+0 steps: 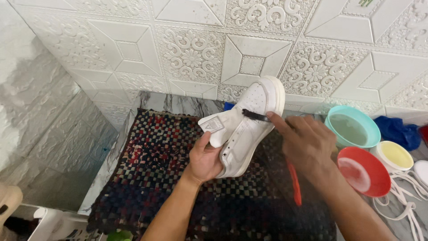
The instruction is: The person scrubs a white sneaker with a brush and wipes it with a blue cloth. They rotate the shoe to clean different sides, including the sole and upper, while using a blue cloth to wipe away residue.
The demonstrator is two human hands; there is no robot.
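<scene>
Now: left hand palm up, gripping shoe from below, over mat's far edge | right hand knuckles up, pinching brush on shoe's tongue | bowls right.

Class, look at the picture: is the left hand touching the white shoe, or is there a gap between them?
Touching. The head view shows the left hand gripping the white shoe from below, thumb pressed against its side, no gap visible.
</scene>
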